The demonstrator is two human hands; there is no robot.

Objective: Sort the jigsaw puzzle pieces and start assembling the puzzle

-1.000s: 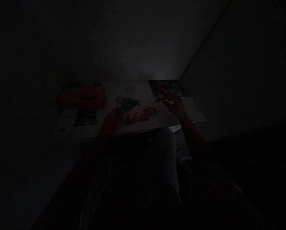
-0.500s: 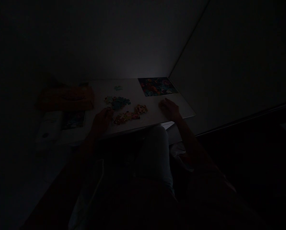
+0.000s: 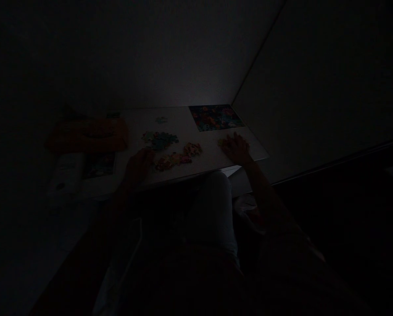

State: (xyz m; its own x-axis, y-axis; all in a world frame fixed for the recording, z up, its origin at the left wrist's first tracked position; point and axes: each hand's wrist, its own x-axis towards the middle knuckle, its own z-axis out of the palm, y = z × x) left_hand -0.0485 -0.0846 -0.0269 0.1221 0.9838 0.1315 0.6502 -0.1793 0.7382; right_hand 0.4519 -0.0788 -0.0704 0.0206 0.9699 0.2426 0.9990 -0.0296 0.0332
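A very dark view of a person at a pale table (image 3: 207,161), with a colourful printed picture (image 3: 216,117) lying flat on it. Just on the near side of the printed picture, the right hand (image 3: 237,151) rests over some jigsaw pieces (image 3: 220,142), its fingers looking spread. Left of the printed picture and nearer the person lie a blue-green pile (image 3: 163,140), a reddish pile (image 3: 173,161) and a small pinkish pile (image 3: 192,149). The left hand (image 3: 140,163), beyond these piles, has bent fingertips near the reddish one; whether they hold anything is too dark to tell. The pieces look light, thin and fairly stiff, probably cardboard; their edges seem the best place to pinch, as the knobs could bend. Farthest left of the printed picture sit an orange box (image 3: 87,136), a white object (image 3: 66,171) and a dark card (image 3: 99,164), crowding the left hand's outer side
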